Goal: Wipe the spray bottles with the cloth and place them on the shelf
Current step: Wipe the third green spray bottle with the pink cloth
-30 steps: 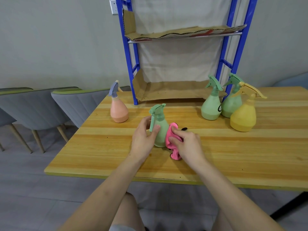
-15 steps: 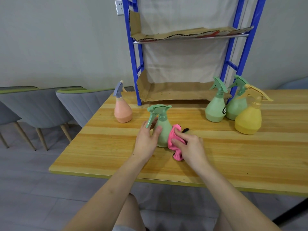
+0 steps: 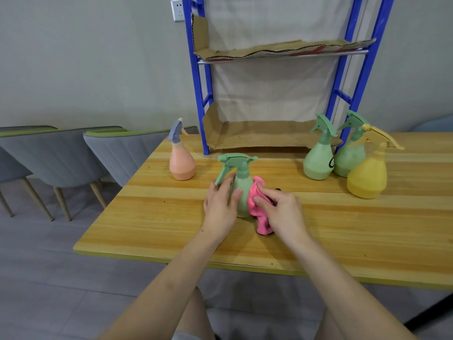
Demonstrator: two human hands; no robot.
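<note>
A green spray bottle (image 3: 241, 182) stands upright near the middle of the wooden table (image 3: 343, 231). My left hand (image 3: 220, 207) grips its left side, thumb across the front. My right hand (image 3: 282, 214) holds a pink cloth (image 3: 257, 204) bunched against the bottle's right side. An orange bottle with a grey-blue trigger (image 3: 182, 160) stands at the back left. Two more green bottles (image 3: 318, 155) (image 3: 348, 153) and a yellow bottle (image 3: 367, 173) stand at the back right. The blue shelf rack (image 3: 197, 94) rises behind, its two levels lined with cardboard (image 3: 264, 136).
Grey chairs (image 3: 117, 155) stand left of the table. A wall socket (image 3: 177, 11) sits beside the rack. The right-hand bottles crowd the rack's right post. My knees show below the table's near edge.
The green bottle has turned in my left hand, so its trigger head now lies more side-on. The cloth stays pressed against its right side. The camera has tilted slightly.
</note>
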